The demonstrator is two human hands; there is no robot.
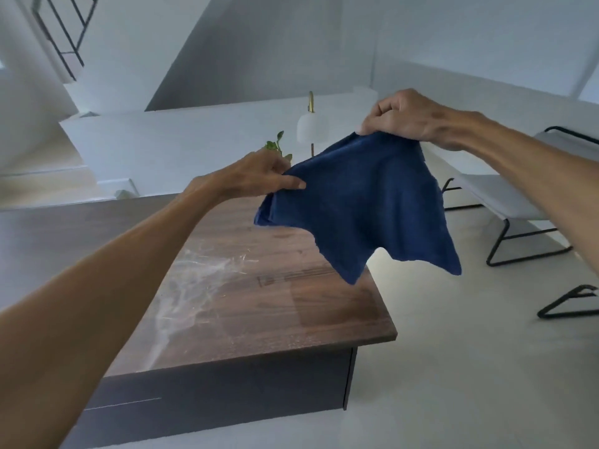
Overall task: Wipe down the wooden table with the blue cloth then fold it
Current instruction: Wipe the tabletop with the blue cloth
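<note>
At the far left a black metal railing (61,30) climbs the white wall. The wooden table (275,306) fills the lower middle of the view, its dark plank top showing pale, streaky smears (191,280) on the left half of the visible surface (whether wet or dried cannot be told). Below the top, the table's dark front panel faces the camera.

The left hand (256,173) reaches forward over the table, thumb and fingers closed in a pinch on the left upper corner of the blue cloth (363,202). Just behind that hand a small green plant (275,145) peeks up, and beside it stands a lamp with a white globe shade (311,128) on a brass stem.

The blue cloth is off the table, held up in the air between the two hands above the table's right far corner and the pale floor (453,351). It hangs loosely, its top edge sagging between the grips and its lower corners dangling free, with a doubled layer showing at its left edge.

The right hand (402,116) sits higher than the left, fingers curled tight on the cloth's right upper corner. Beyond it, at the right, stands a bench with a light seat and black metal legs (505,202), and another black frame (570,306) shows at the edge.
</note>
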